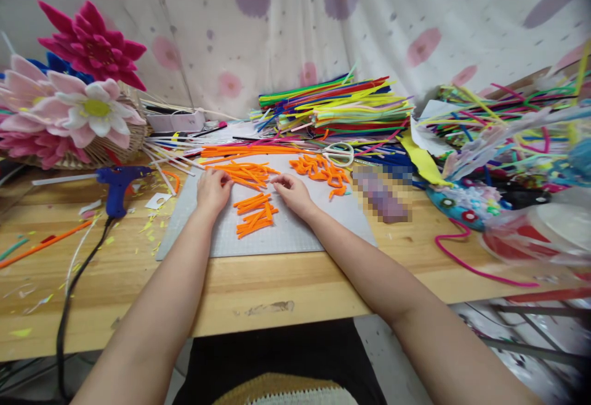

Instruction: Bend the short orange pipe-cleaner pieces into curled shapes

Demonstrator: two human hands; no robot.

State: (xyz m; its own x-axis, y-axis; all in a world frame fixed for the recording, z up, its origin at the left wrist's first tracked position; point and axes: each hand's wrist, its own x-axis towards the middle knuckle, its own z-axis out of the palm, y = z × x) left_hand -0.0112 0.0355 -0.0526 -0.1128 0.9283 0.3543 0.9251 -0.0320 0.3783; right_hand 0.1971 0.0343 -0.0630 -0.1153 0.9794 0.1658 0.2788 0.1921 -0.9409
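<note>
My left hand (214, 191) is at the left end of a loose pile of straight orange pipe cleaners (252, 174). Its fingers are curled together, and what they hold, if anything, is hidden. To the right of the pile, my right hand (293, 193) has its thumb and fingertips slightly apart, with nothing visible between them. Short cut orange pipe cleaner pieces (255, 215) lie in small groups between my wrists. Beyond my right hand sits a heap of bent orange pieces (319, 171). All of these lie on a grey cutting mat (295, 239).
Scissors (339, 154) lie at the mat's back edge, before bundles of coloured pipe cleaners (337, 106). A blue glue gun (117, 191) with its cord stands left, near a basket of fuzzy flowers (95, 106). At the right are a plastic-wrapped tub (540, 232) and a pink pipe cleaner (480, 272).
</note>
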